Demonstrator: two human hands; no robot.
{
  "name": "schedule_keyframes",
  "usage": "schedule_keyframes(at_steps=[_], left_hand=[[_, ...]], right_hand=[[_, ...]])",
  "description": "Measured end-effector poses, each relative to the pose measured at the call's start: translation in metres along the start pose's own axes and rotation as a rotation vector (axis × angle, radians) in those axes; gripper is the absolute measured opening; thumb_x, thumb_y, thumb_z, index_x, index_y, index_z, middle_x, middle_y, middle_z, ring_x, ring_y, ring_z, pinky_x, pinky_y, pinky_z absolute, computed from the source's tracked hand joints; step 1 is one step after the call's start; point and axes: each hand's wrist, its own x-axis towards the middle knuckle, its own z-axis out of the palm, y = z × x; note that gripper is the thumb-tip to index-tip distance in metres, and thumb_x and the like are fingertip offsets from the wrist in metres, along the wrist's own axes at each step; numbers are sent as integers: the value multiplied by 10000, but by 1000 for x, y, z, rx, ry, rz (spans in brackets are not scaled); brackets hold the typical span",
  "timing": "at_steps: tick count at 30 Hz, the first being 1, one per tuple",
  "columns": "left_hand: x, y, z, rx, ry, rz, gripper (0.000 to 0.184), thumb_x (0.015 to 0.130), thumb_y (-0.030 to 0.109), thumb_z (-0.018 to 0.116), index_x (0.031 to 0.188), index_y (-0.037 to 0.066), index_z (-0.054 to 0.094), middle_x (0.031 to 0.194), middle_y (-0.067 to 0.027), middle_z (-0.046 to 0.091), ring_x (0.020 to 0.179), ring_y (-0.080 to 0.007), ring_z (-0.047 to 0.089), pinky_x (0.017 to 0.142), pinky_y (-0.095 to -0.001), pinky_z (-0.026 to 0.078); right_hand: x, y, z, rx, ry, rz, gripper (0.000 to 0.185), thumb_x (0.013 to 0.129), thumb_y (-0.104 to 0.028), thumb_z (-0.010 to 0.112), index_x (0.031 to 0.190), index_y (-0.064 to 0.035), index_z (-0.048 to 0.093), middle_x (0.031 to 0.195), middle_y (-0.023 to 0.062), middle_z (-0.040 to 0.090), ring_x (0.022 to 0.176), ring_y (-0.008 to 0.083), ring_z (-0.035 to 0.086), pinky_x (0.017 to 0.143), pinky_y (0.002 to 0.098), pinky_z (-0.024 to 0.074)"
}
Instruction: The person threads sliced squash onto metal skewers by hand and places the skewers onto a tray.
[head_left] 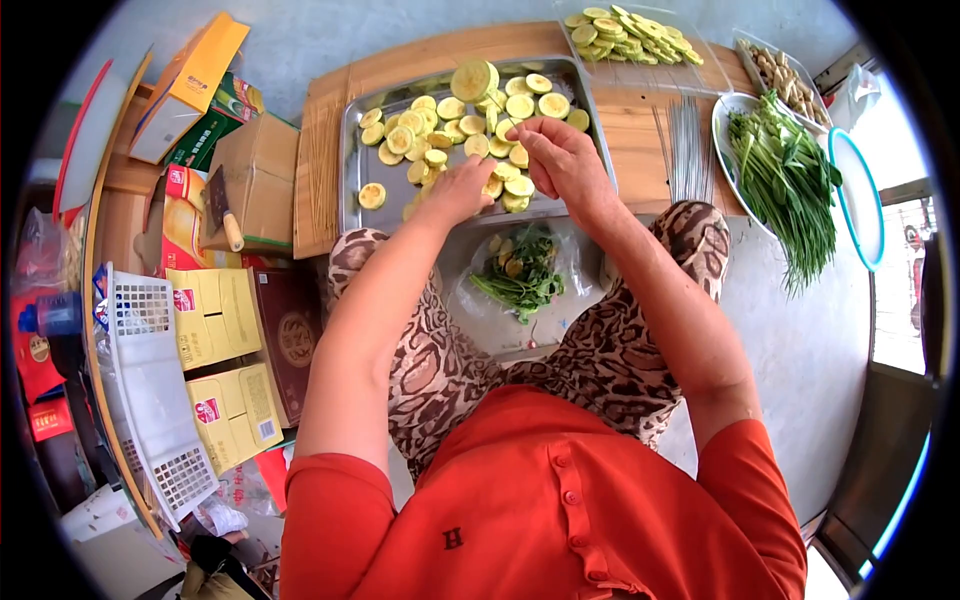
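Note:
A metal tray [352,150] on the wooden table holds many loose round zucchini slices [405,140]. Over the tray's near side, my left hand [462,190] has its fingers closed at a zucchini slice [492,187]. To its right, my right hand [568,168] is raised with thumb and forefinger pinched; whatever sits in the pinch is too small to make out. Thin metal skewers [690,150] lie right of the tray, and bamboo skewers [316,190] lie to its left.
A clear container [715,75] of zucchini slices stands at the back right. Beside it are a bowl [728,180] of leafy greens [790,180] and a box of roots [780,75]. Cardboard boxes [255,185] and a knife [232,230] are at left. A bag of trimmings [520,270] lies below.

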Motion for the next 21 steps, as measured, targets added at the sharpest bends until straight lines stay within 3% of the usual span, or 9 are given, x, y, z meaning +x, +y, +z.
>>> schedule_keyframes(at_steps=[5,6,7,10,11,13,14,18,21], left_hand=[[6,5,-6,-41,21,-73,475,713,214,662,1132,60,501,1076,-165,548,1004,-358,548,820,-441,467],[11,1,-5,-37,81,-91,480,726,243,641,1145,58,500,1033,-150,561,907,-325,599,763,-407,495],[19,-6,-8,-31,89,-90,480,726,243,641,1145,58,500,1033,-150,561,907,-325,599,763,-407,495],[30,-23,-30,-1064,259,-392,388,854,309,553,1088,0,538,831,-51,603,678,-143,598,615,-318,509],[30,-28,-38,-1338,337,-527,373,886,333,499,1052,5,560,818,-57,612,686,-150,595,640,-324,509],[21,-40,-57,-1781,350,-390,362,893,351,468,1058,43,565,868,-78,606,690,-176,592,674,-327,507],[16,-41,-63,-1828,397,-341,380,892,386,438,1049,65,569,944,-91,611,792,-194,602,732,-348,495],[1,-22,-82,-2038,427,-215,363,904,362,406,1049,64,556,1097,-100,609,979,-238,580,739,-415,497],[-2,-16,-85,-2163,431,-154,362,900,353,412,1064,63,553,1072,-96,615,949,-251,585,744,-425,493]], right_hand=[[-2,-2,-1,13,0,-27,154,926,-137,503,930,-2,578,522,-58,414,406,26,341,381,201,246],[-2,-2,-1,11,-3,-36,154,926,-137,503,930,-2,578,522,-58,414,406,26,341,381,201,246],[-3,-3,-1,-7,0,-11,177,942,-165,490,949,-10,576,511,-61,390,405,26,317,386,197,233],[-6,-7,1,-33,-15,31,198,960,-192,474,966,-20,574,500,-64,366,405,27,293,391,194,220],[-7,-8,2,-42,-32,55,197,961,-191,471,963,-24,574,500,-63,367,405,27,293,391,195,221],[-8,-7,3,-29,-70,57,194,962,-194,470,965,-32,578,499,-63,363,407,30,289,396,197,218],[-9,-6,3,13,-111,98,193,962,-196,471,967,-37,580,498,-63,359,409,33,287,401,199,219],[-13,-3,13,92,-191,154,186,961,-197,471,970,-50,584,489,-60,346,414,44,283,420,202,226],[-10,3,16,166,-207,177,182,959,-195,469,972,-53,581,480,-54,335,410,52,276,424,203,232]])
